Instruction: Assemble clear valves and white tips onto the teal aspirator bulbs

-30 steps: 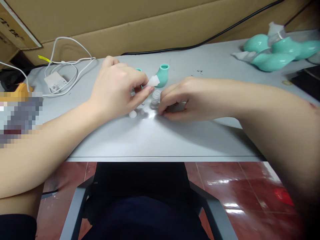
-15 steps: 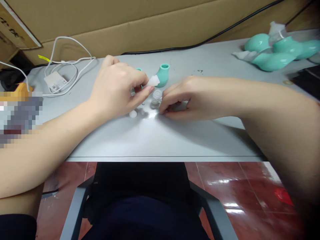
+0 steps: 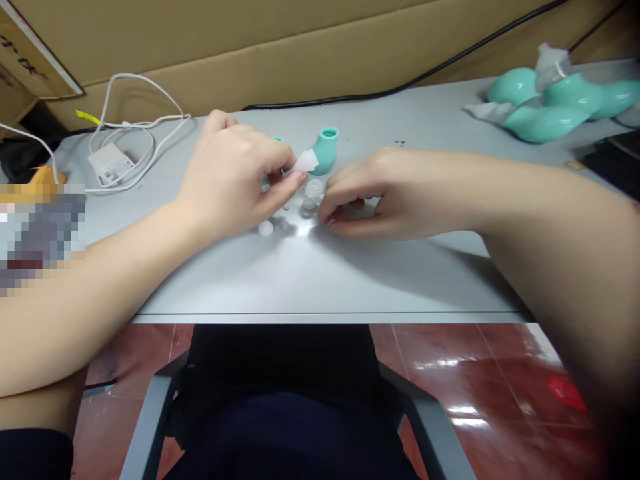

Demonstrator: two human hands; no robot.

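Note:
Between the thumb and fingers of my left hand (image 3: 240, 177) is a small white plastic piece (image 3: 307, 161), its wide end pointing right. My right hand (image 3: 363, 197) is lowered to the table, thumb and fingers curled close together; whatever they grip is hidden. Beside its fingertips lie small clear plastic caps (image 3: 314, 188). Upright behind the caps stands a teal bulb (image 3: 327, 152) with an open round neck. A second teal piece is mostly covered by my left hand. Under that hand a small white round part (image 3: 266, 228) lies on the table.
Several teal bulbs (image 3: 547, 123) with clear and white ends lie at the back right. A white adapter (image 3: 111, 163) with a looped cable sits at the left. A black cable (image 3: 340, 99) runs along the cardboard wall (image 3: 280, 60). The grey table's front edge (image 3: 320, 318) is near me.
Almost nothing differs. Both hands stay in place, with only a tiny shift in the fingers of my right hand and in the white piece.

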